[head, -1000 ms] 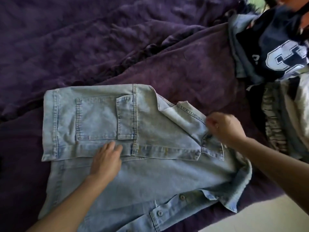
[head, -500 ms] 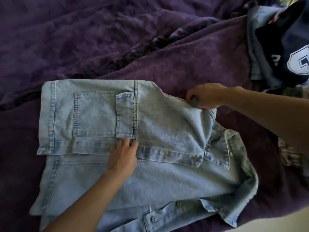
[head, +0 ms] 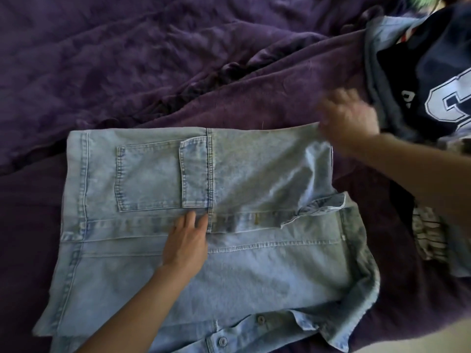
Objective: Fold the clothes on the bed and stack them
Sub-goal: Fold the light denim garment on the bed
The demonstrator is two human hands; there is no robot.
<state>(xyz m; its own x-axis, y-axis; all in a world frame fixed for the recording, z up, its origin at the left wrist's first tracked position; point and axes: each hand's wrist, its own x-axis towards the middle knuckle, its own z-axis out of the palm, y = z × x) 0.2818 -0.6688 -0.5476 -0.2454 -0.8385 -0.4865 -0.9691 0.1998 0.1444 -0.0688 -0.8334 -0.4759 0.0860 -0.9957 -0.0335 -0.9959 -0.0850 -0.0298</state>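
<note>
A light blue denim shirt (head: 254,263) lies flat on the purple blanket (head: 153,59), its front panel with a chest pocket folded over the back. My left hand (head: 187,240) presses flat on the button placket just below the pocket. My right hand (head: 349,118), blurred by motion, pinches the far right corner of the folded panel near the shoulder and holds it taut. The collar curls at the right edge. Two metal buttons show along the near hem.
A heap of unfolded clothes sits at the right: a navy shirt with large white lettering (head: 438,80) on top, a grey garment beneath it, and a striped piece (head: 428,233) lower down. Rumpled blanket fills the far side. A pale floor shows at the bottom right.
My right hand drew the panel's corner away from the collar, up and to the right, spreading the folded panel flat. My left hand slid right along the placket and stayed pressed there.
</note>
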